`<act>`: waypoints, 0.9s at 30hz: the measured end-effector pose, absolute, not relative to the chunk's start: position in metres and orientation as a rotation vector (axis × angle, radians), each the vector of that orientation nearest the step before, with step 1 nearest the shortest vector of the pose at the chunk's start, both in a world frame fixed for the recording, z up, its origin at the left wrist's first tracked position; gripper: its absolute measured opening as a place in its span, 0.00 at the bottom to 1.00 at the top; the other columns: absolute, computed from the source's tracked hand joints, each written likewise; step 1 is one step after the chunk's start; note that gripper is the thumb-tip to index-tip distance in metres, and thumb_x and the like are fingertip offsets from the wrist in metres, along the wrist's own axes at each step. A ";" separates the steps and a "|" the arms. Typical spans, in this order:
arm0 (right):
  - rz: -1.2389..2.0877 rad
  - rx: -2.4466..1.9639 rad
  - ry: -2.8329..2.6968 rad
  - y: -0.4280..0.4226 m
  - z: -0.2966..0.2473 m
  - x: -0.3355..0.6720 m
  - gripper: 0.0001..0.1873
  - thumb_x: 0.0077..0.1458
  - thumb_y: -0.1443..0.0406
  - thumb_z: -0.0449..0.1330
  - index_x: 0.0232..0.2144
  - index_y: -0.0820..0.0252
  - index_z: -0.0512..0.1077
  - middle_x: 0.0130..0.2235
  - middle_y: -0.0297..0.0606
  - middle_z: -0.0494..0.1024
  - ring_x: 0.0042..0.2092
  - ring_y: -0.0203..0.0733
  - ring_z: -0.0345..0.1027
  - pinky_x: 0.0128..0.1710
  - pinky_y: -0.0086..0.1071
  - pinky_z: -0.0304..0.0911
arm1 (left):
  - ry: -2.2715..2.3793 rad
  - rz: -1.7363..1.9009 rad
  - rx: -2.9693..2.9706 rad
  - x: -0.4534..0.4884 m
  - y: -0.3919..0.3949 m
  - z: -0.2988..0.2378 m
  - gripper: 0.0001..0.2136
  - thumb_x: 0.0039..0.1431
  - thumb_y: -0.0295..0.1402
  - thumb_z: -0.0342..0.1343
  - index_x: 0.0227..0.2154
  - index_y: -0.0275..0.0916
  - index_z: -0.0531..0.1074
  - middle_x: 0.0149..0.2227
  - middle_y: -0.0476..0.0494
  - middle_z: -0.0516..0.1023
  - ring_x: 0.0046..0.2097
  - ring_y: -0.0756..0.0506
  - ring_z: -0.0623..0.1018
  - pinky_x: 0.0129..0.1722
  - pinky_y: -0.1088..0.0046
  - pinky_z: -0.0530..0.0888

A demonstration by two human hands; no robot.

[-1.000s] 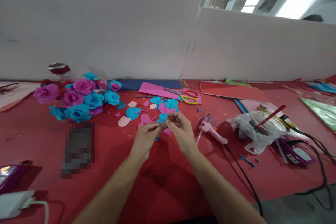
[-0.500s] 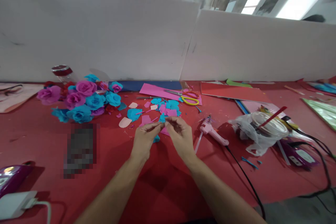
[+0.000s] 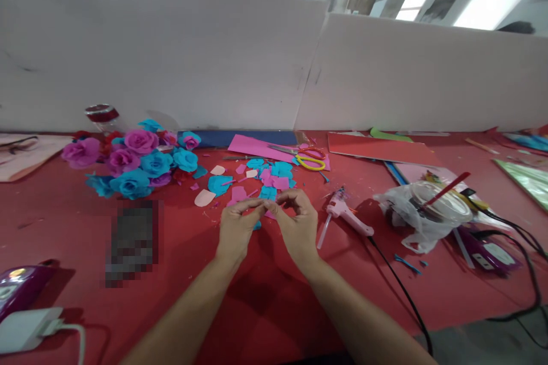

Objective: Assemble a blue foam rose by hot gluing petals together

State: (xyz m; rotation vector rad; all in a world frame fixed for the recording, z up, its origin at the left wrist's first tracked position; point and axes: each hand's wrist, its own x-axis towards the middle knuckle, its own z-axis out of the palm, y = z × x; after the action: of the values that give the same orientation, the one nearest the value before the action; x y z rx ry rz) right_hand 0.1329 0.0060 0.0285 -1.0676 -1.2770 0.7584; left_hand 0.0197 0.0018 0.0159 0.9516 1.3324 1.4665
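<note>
My left hand [image 3: 237,227] and my right hand [image 3: 298,225] meet over the middle of the red table, thumbs and fingers pinched together. A small blue paper petal [image 3: 268,193] shows just beyond the fingertips, pinched between both hands; its lower part is hidden by the fingers. Around it lie more blue petals [image 3: 220,185], pink paper pieces [image 3: 237,195] and a pale petal [image 3: 205,198]. Another bit of blue paper [image 3: 257,225] peeks out beneath my left hand.
Paper roses [image 3: 141,165] stand in a bunch at left. Scissors [image 3: 310,162] lie on a pink strip behind the petals. Right of my hands rests a pink glue gun [image 3: 349,217] with its black cord, near a plastic bag [image 3: 398,211] and a lidded tub [image 3: 445,205].
Both hands stay close together, the right a little further right. The blue petal at the fingertips looks wider than before, when it appeared narrow and gathered.
</note>
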 end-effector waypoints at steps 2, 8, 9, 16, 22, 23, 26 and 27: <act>0.804 -1.049 -1.229 0.005 0.029 0.132 0.12 0.44 0.63 0.67 0.29 0.57 0.68 0.30 0.32 0.70 0.32 0.36 0.64 0.35 0.32 0.61 | 1.347 1.492 0.956 0.019 0.002 0.016 0.06 0.42 0.34 0.65 0.26 0.41 0.81 0.31 0.45 0.82 0.37 0.44 0.77 0.39 0.70 0.70; 0.913 -1.075 -1.236 0.009 0.024 0.133 0.09 0.53 0.60 0.59 0.26 0.58 0.71 0.28 0.34 0.72 0.32 0.38 0.64 0.36 0.33 0.61 | 1.310 1.558 0.847 0.019 0.004 0.017 0.07 0.39 0.34 0.67 0.25 0.41 0.80 0.29 0.47 0.80 0.35 0.46 0.76 0.39 0.70 0.70; 0.935 -1.079 -1.265 0.010 0.023 0.133 0.08 0.54 0.61 0.57 0.27 0.58 0.72 0.29 0.35 0.74 0.33 0.39 0.66 0.38 0.34 0.62 | 1.296 1.570 0.827 0.018 0.004 0.017 0.07 0.39 0.34 0.67 0.25 0.41 0.80 0.28 0.47 0.80 0.35 0.46 0.76 0.39 0.71 0.70; 1.074 -1.019 -1.435 0.010 0.020 0.126 0.05 0.48 0.66 0.61 0.30 0.57 0.75 0.32 0.36 0.79 0.35 0.42 0.71 0.40 0.36 0.65 | 1.152 1.580 0.727 0.015 0.007 0.015 0.06 0.37 0.32 0.68 0.22 0.39 0.77 0.27 0.50 0.77 0.34 0.50 0.74 0.38 0.74 0.68; 1.045 -1.070 -1.443 0.010 0.018 0.128 0.06 0.49 0.64 0.60 0.27 0.59 0.76 0.28 0.35 0.79 0.32 0.40 0.71 0.34 0.32 0.65 | 1.061 1.467 0.736 0.009 0.008 0.020 0.13 0.35 0.30 0.69 0.29 0.40 0.79 0.31 0.48 0.79 0.35 0.50 0.75 0.39 0.73 0.70; 1.030 -1.075 -1.452 0.010 0.018 0.128 0.06 0.49 0.64 0.60 0.26 0.59 0.76 0.28 0.35 0.79 0.31 0.40 0.71 0.34 0.32 0.66 | 1.043 1.441 0.761 0.008 0.008 0.021 0.13 0.36 0.30 0.69 0.30 0.39 0.79 0.32 0.47 0.79 0.36 0.49 0.75 0.40 0.73 0.70; 1.020 -1.063 -1.486 0.010 0.017 0.127 0.06 0.49 0.65 0.60 0.26 0.59 0.77 0.27 0.34 0.79 0.31 0.40 0.71 0.35 0.32 0.66 | 0.991 1.387 0.821 0.002 0.009 0.024 0.12 0.41 0.33 0.67 0.32 0.38 0.79 0.35 0.43 0.80 0.40 0.47 0.76 0.43 0.71 0.70; 1.033 -1.055 -1.494 0.010 0.016 0.127 0.06 0.49 0.65 0.60 0.26 0.59 0.77 0.28 0.35 0.79 0.32 0.40 0.71 0.35 0.32 0.66 | 0.970 1.369 0.831 0.000 0.009 0.024 0.12 0.43 0.34 0.67 0.33 0.38 0.79 0.36 0.42 0.81 0.40 0.46 0.77 0.44 0.70 0.70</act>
State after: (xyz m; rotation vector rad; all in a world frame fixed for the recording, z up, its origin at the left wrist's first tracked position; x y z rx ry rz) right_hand 0.1268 0.0102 0.0164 -1.0545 -1.4940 1.0334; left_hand 0.0000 0.0088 0.0240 0.8312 0.9703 1.3693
